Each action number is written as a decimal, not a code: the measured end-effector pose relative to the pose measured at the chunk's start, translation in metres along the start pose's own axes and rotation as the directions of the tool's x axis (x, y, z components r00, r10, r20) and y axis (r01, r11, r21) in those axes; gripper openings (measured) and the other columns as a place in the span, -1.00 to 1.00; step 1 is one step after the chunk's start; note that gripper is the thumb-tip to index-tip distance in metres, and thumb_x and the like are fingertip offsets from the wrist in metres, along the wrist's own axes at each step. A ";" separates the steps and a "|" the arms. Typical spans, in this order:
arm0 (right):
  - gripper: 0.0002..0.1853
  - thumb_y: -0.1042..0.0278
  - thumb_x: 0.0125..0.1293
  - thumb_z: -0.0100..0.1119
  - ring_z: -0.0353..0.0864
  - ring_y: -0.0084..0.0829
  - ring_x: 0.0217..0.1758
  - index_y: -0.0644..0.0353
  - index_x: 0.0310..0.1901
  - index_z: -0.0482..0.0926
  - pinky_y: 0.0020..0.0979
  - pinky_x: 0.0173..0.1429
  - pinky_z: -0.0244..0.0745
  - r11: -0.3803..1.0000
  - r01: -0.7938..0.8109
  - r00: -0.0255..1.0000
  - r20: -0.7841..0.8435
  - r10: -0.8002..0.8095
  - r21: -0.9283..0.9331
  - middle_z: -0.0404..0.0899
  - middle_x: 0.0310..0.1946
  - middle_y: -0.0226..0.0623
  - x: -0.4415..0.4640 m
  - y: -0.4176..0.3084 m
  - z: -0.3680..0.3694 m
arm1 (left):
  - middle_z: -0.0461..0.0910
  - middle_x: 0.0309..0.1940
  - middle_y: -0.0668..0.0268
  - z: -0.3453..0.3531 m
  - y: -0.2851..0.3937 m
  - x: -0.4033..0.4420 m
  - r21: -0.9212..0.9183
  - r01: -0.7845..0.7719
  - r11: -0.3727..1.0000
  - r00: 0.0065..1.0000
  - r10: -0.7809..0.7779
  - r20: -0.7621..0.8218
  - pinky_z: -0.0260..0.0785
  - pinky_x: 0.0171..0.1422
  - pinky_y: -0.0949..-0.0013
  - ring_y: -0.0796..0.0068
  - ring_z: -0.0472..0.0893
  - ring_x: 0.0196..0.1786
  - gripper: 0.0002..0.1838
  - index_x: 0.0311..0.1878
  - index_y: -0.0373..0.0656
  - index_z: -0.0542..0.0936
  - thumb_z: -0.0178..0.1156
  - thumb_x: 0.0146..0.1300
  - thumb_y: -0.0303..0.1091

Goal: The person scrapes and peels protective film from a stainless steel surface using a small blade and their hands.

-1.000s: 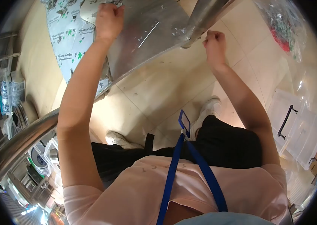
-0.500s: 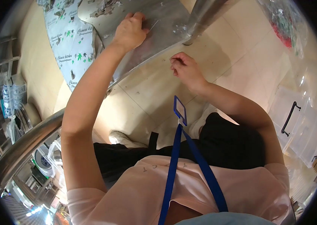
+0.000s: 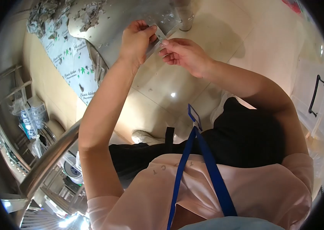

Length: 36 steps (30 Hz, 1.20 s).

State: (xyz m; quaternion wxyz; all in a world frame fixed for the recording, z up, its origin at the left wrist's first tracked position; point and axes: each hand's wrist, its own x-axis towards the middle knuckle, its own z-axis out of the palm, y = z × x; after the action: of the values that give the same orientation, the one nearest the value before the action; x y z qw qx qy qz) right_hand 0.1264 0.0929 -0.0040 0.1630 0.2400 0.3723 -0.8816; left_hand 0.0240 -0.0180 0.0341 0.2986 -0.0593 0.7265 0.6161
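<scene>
My left hand point(image 3: 136, 41) and my right hand point(image 3: 185, 54) meet over the near edge of a grey metal surface point(image 3: 118, 36). Between their fingertips is a small, thin, pale strip point(image 3: 160, 33), pinched at one end by each hand; its exact kind is unclear. A white sheet printed "Chinese kitchen" with green leaves point(image 3: 68, 51) covers the surface's left part, its edge torn and curled. Crumpled grey scraps point(image 3: 89, 17) lie on the bare part, and more scraps point(image 3: 41, 19) are heaped at the far left.
A metal leg point(image 3: 185, 19) stands on the tiled floor point(image 3: 215, 30). A curved steel rail point(image 3: 50, 161) runs along my left, with a rack point(image 3: 12, 88) and stacked bowls point(image 3: 72, 170) beyond it. A clear plastic box with a black handle point(image 3: 315, 96) is at right.
My left hand has lifted off the metal surface and turned. My right hand has moved up and left to meet it, and both now grip the pale strip. The view has shifted slightly.
</scene>
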 end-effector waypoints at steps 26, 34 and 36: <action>-0.84 0.38 0.29 0.02 0.49 -0.56 -0.33 0.30 -0.30 0.50 -0.58 -0.25 0.38 0.947 0.017 1.000 -0.030 -0.008 0.320 0.51 -0.38 -0.31 -0.011 0.010 -0.022 | 0.60 -0.57 0.18 0.028 0.014 0.037 0.501 -0.022 0.865 0.995 -0.031 0.097 0.51 -0.41 0.51 0.52 0.62 -0.54 -0.80 -0.37 -0.39 0.59 0.12 0.12 -0.40; -0.83 0.37 0.30 0.00 0.45 -0.56 -0.36 0.32 -0.31 0.49 -0.56 -0.26 0.38 0.949 -0.013 1.000 0.015 0.009 0.314 0.50 -0.39 -0.29 -0.010 0.011 -0.025 | 0.62 -0.58 0.22 0.023 0.011 0.042 0.552 -0.077 0.830 0.986 -0.017 0.163 0.50 -0.34 0.49 0.50 0.63 -0.53 -0.80 -0.47 -0.27 0.62 0.06 0.10 -0.37; -0.82 0.37 0.31 0.00 0.44 -0.56 -0.38 0.32 -0.32 0.48 -0.56 -0.27 0.37 0.947 -0.014 1.000 -0.010 0.019 0.320 0.49 -0.39 -0.29 -0.011 0.012 -0.023 | 0.63 -0.57 0.24 0.021 0.012 0.047 0.593 -0.104 0.798 0.973 -0.041 0.227 0.49 -0.33 0.46 0.50 0.63 -0.54 -0.78 -0.50 -0.23 0.63 0.04 0.08 -0.34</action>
State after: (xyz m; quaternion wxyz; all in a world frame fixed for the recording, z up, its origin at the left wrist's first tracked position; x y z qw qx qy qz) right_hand 0.1480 0.1028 -0.0185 0.1269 0.2720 0.2235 -0.9273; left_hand -0.0117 0.0172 0.0193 0.3729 0.1218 0.8459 0.3612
